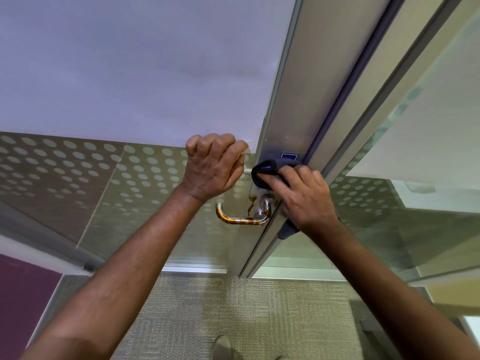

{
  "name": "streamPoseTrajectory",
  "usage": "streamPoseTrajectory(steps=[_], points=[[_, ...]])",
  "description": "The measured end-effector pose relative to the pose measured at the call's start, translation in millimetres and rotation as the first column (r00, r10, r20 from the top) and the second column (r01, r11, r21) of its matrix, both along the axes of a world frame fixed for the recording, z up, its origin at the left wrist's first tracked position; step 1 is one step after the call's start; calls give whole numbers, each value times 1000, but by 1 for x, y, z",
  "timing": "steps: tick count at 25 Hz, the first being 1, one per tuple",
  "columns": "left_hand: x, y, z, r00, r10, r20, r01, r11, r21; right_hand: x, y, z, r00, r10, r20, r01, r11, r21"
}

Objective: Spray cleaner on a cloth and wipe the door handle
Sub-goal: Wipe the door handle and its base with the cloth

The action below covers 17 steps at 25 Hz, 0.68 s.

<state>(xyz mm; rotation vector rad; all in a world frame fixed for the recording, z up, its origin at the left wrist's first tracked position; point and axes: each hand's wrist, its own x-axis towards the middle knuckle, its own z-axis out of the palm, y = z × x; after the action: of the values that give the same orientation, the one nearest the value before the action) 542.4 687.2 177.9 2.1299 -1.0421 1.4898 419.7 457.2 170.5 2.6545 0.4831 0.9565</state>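
A silver lever door handle [241,219] streaked with brown stains juts from the metal door frame [293,105]; more brown drips mark the plate beside its base. My right hand [304,196] holds a dark grey cloth [265,172] and presses it against the frame just above the handle's base; the cloth's tail hangs out below my palm. My left hand [213,165] is up and to the left of the handle, fingers curled round a thin silver bar [248,171] that runs toward the frame. No spray bottle is in view.
The door's glass panel [130,74] is frosted above, with a dotted band lower down. A second glass panel [428,126] stands to the right of the frame. Beige carpet [233,307] lies below, and a shoe tip [220,346] shows at the bottom edge.
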Motion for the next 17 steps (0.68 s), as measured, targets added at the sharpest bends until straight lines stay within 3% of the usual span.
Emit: streamPoseTrajectory(steps=[8, 17], points=[[7, 10, -11, 994, -30, 108, 20, 996, 91, -7, 11, -22, 980, 36, -195, -69, 984, -162], [13, 6, -10, 985, 61, 163, -82, 988, 131, 0, 5, -10, 996, -36, -77, 32, 998, -53]])
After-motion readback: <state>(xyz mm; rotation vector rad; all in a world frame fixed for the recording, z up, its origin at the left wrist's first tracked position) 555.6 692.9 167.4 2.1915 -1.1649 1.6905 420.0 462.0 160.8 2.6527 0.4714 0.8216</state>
